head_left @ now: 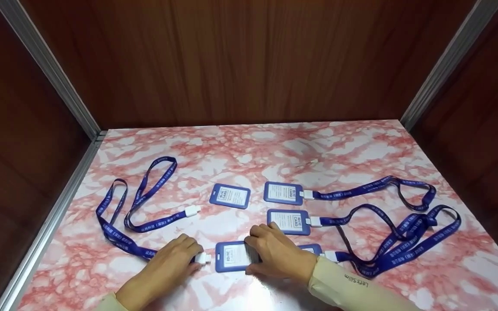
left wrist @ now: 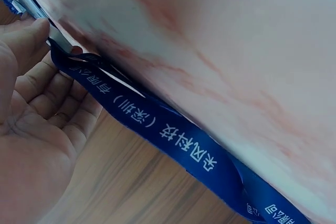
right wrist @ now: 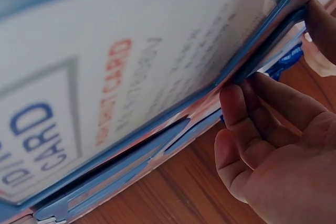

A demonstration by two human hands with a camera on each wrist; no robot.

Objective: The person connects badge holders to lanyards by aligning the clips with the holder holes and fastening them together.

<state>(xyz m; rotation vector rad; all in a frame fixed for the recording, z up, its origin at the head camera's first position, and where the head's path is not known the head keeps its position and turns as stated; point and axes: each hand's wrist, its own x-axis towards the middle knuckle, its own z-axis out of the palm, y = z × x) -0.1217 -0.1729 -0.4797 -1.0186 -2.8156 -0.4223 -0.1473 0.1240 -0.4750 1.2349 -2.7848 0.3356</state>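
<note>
One holder point(head_left: 231, 257) at desk's point(head_left: 301, 149) 6 o'clock; right hand point(head_left: 273, 250), fingers pinching its 3 o'clock end. Clip point(head_left: 203, 258) at its 9 o'clock, just apart. Left hand point(head_left: 173, 261), fingers pinching strap point(head_left: 126, 245) beside clip. Holder likely light, stiff, slippery: grip long edges. Strap looks soft; hold near clip. Room toward 12 o'clock, up to desk's far edge.

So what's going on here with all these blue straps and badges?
A person's left hand holds one blue lanyard near its white clip. The right hand holds a blue ID card holder, slotted end toward that clip; the two are apart. Farther back, another lanyard and holder lie unjoined. To the right, three holders have lanyards attached.
</note>
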